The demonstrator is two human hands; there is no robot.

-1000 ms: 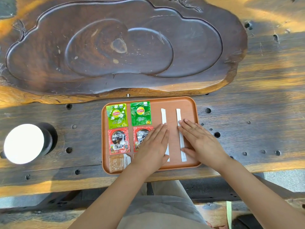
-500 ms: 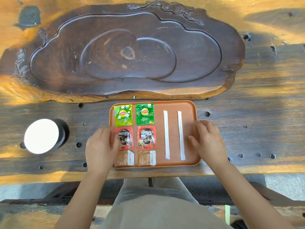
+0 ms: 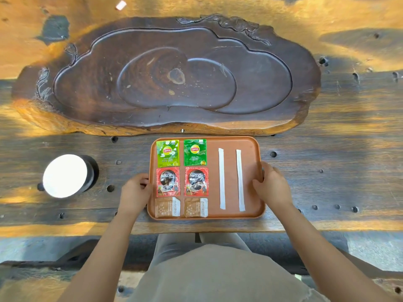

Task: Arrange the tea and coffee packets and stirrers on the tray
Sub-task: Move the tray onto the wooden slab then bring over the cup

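An orange-brown tray (image 3: pixel 231 141) lies on the wooden table near its front edge. On its left half are two green tea packets (image 3: pixel 168 153) (image 3: pixel 195 152), below them two red coffee packets (image 3: pixel 168 182) (image 3: pixel 196 182), and at the front two brown sachets (image 3: pixel 167 207) (image 3: pixel 195 207). Two white wrapped stirrers (image 3: pixel 221 178) (image 3: pixel 240 180) lie parallel on the right half. My left hand (image 3: pixel 134 194) grips the tray's left edge. My right hand (image 3: pixel 271 185) grips its right edge, thumb inside the rim.
A large dark carved wooden slab (image 3: pixel 170 75) fills the table behind the tray. A round white-topped black object (image 3: pixel 65 175) stands to the left. The table has several small holes. My lap is below the front edge.
Both hands left the stirrers and moved outward to the tray's left and right edges, closing on them. The packets and stirrers stay in place.
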